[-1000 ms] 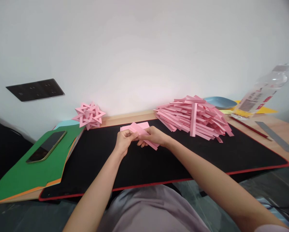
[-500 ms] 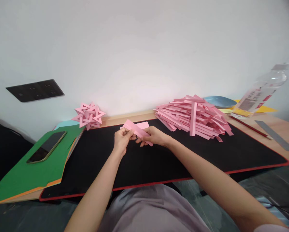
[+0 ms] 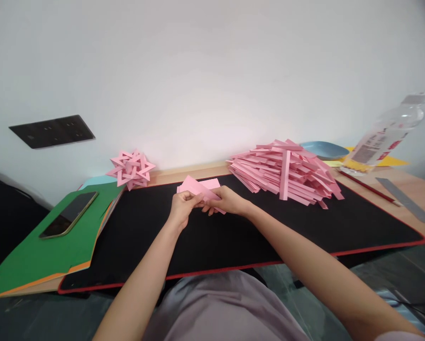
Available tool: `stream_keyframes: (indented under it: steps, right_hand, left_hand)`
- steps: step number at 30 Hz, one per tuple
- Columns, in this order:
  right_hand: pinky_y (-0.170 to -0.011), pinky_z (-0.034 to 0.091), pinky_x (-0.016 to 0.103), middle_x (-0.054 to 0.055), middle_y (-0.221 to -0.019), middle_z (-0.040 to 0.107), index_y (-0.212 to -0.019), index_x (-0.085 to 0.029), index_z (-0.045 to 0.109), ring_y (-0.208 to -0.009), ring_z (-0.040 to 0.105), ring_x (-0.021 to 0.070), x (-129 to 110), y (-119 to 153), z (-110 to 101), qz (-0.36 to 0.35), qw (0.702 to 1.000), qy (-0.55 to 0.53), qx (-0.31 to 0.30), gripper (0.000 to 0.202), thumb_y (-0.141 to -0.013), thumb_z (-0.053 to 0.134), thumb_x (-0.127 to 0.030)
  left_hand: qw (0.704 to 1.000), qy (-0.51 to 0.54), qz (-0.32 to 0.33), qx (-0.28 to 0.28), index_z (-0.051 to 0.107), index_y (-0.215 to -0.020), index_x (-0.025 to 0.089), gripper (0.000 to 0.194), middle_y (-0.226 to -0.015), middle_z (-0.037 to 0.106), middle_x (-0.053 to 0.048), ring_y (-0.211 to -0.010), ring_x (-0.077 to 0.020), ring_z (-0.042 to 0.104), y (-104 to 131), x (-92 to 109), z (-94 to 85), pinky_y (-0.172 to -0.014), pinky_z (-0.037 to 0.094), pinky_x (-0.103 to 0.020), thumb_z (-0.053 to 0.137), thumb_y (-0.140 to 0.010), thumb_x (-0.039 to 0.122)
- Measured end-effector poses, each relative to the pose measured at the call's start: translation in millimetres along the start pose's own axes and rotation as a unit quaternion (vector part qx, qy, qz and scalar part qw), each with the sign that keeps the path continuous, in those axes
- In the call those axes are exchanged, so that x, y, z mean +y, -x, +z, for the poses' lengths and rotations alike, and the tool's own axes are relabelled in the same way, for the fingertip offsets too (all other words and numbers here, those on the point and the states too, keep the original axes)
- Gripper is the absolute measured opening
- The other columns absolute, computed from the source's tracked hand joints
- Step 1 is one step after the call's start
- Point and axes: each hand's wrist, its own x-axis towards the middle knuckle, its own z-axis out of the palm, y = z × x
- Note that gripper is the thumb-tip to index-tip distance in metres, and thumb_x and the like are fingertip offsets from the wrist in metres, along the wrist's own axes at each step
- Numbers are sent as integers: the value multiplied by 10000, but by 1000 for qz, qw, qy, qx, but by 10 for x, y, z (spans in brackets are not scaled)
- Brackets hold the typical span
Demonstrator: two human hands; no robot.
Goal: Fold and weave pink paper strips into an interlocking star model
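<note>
Both hands meet over the black mat (image 3: 134, 246) around a pink paper strip (image 3: 193, 185) that slants down to the right. My left hand (image 3: 182, 207) pinches its left part, thumb on top. My right hand (image 3: 227, 201) is closed on its lower right part. Behind the slanted strip, more pink paper (image 3: 211, 183) shows; whether it is joined to the strip cannot be made out. A large pile of folded pink strips (image 3: 269, 166) lies to the right, with one strip standing out across its front. To the left sits a pink star-shaped paper model (image 3: 132, 169).
A phone (image 3: 68, 215) rests on green sheets (image 3: 74, 253) at the left. At the right are a blue dish (image 3: 324, 149), a clear bottle (image 3: 383, 135), a dark red pencil (image 3: 368, 187) and a grey ruler (image 3: 406, 200). A black socket panel (image 3: 52, 131) is on the wall.
My left hand has shifted slightly right along the strip, its thumb now nearer my right fingers. My right hand has barely moved and still holds the paper.
</note>
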Motion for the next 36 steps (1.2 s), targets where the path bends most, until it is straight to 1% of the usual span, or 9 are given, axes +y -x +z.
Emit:
stream_keyframes:
  steps: [2,4,7,10,16,21,24,29,36]
  right_hand:
    - [-428,441,147,102,-843,694,-899,-75,585,-576,646,108,2,-2,-5,-7,1000,-7,-12,140,-781,509,-86]
    - [-464,460,144,99,-884,692,-923,-80,580,-585,650,96,8,-1,-12,-7,1000,-22,-20,163,-776,509,-67]
    - [-509,484,144,96,-884,695,-943,-87,577,-597,654,88,14,5,-25,14,999,-42,-19,152,-806,520,-116]
    - [-512,490,149,102,-841,698,-909,-87,585,-595,655,96,10,11,-37,33,998,-46,-9,138,-822,540,-183]
    - [-490,493,147,96,-798,701,-880,-87,586,-567,649,95,1,13,-39,46,997,-60,-2,131,-821,553,-200]
    - [-489,493,143,84,-764,698,-863,-91,587,-554,644,89,7,12,-32,44,998,-49,-3,100,-819,537,-166]
    - [-503,505,151,85,-798,699,-879,-90,585,-563,649,92,17,3,-30,44,997,-56,-8,96,-802,535,-117]
    - [-564,539,193,104,-885,691,-961,-85,574,-621,670,114,26,-2,-30,38,996,-75,-24,191,-780,522,-55]
    - [-586,552,200,114,-851,692,-916,-80,551,-635,674,118,60,-1,-40,38,995,-86,-25,134,-815,468,-50]
  left_hand:
    - [1000,9,4,8,597,-532,99,303,-529,630,-45,-516,-153,605,-8,0,-2,-599,521,-310,802,-463,311]
    - [1000,13,8,14,595,-531,100,302,-525,629,-47,-503,-147,598,-13,8,-9,-589,516,-306,800,-468,312]
    - [999,15,18,29,607,-557,98,294,-533,629,-46,-497,-133,589,-21,26,-29,-565,507,-281,792,-485,314]
    - [998,2,32,50,627,-605,93,277,-539,628,-41,-500,-119,584,-28,43,-49,-539,496,-249,781,-510,302]
    - [998,0,35,61,621,-608,88,291,-558,634,-57,-511,-135,602,-33,55,-55,-530,504,-256,750,-558,344]
    - [999,-7,22,38,612,-615,84,289,-557,640,-72,-519,-149,613,-34,47,-57,-526,507,-260,762,-548,322]
    - [999,0,15,32,603,-641,84,286,-566,644,-77,-526,-160,623,-31,41,-48,-521,510,-265,747,-572,321]
    - [998,2,23,56,590,-667,86,268,-558,637,-63,-506,-152,618,-26,52,-37,-505,507,-252,718,-611,315]
    - [995,12,35,91,585,-681,93,275,-523,617,-40,-474,-141,605,-47,60,-72,-479,496,-236,717,-604,322]
